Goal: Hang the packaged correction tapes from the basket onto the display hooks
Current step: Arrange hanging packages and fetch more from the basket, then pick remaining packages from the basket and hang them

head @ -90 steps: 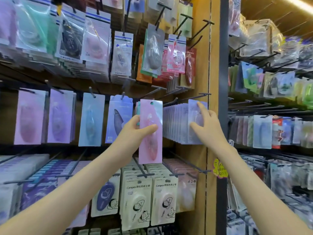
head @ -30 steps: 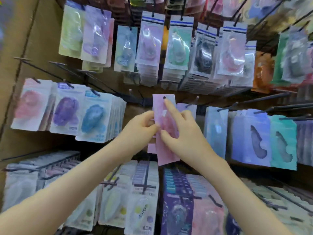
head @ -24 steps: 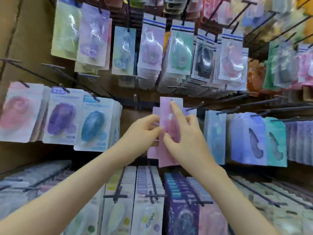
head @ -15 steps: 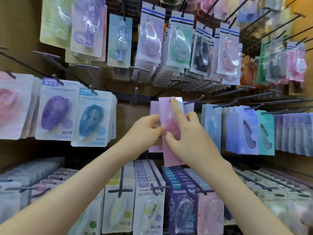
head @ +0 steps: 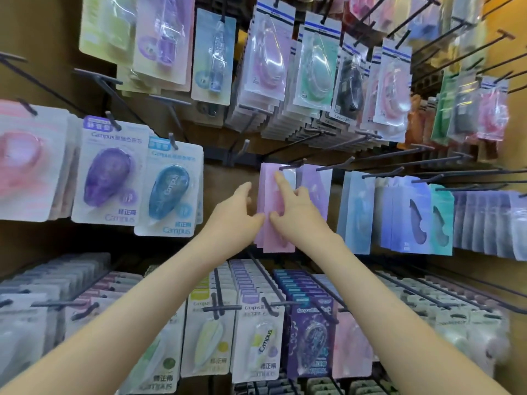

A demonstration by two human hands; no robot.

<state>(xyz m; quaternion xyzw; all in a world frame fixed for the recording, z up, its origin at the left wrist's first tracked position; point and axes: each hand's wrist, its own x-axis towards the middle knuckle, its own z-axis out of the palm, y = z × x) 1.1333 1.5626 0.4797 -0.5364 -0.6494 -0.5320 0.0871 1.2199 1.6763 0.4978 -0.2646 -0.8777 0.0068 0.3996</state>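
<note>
A pink correction tape pack hangs on a black display hook in the middle row, in front of other pink packs. My right hand lies on its front, index finger stretched up towards the hook and thumb flat on the lower part. My left hand is at the pack's left edge, thumb tip touching it and fingers stretched out just beside it. The basket is out of view.
A lilac pack hangs right of the pink one, then blue and teal packs. Campus tapes hang at left. Long bare hook rods jut out above right. Full rows of packs sit below my arms.
The pink pack has gone back along the hook against the other pink packs. My left hand's pinch has loosened to a thumb touch. Three seconds ago I held the pack further right.
</note>
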